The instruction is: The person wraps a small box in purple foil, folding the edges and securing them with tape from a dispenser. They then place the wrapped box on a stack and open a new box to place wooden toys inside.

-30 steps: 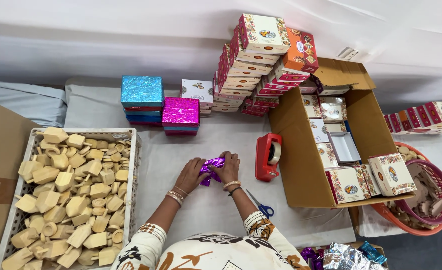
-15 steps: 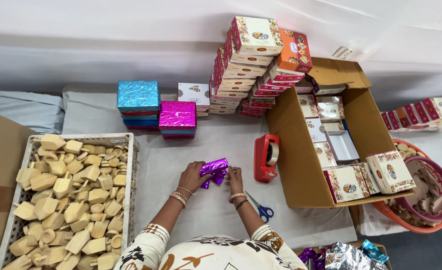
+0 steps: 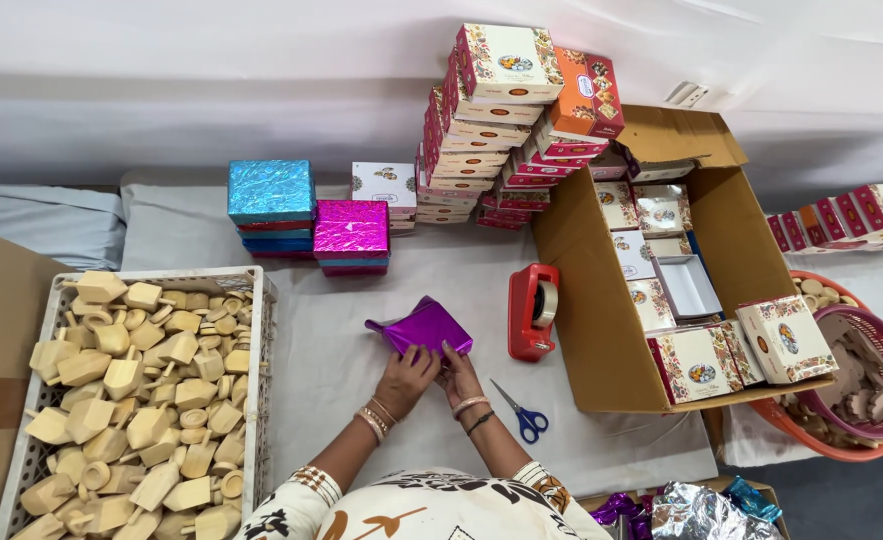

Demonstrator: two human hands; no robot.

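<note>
Left hand [image 3: 405,375] and right hand [image 3: 459,372] both press down on the near edge of a purple foil-wrapped box [image 3: 424,327], fingers flat and close together, apparently to pin the foil while it lies on the white worktop [image 3: 332,340]. Beside it stands a red tape dispenser [image 3: 534,312], with blue-handled scissors [image 3: 522,414] just nearer the person, both within easy reach. Behind, finished boxes in blue foil [image 3: 271,190] and magenta foil [image 3: 352,227] sit stacked. Printed floral cartons [image 3: 492,110] with red sides lean in a tall pile against the wall; more fill the open cardboard box [image 3: 742,230]. At left, a white crate [image 3: 262,380] holds pale wooden tops [image 3: 132,400].
</note>
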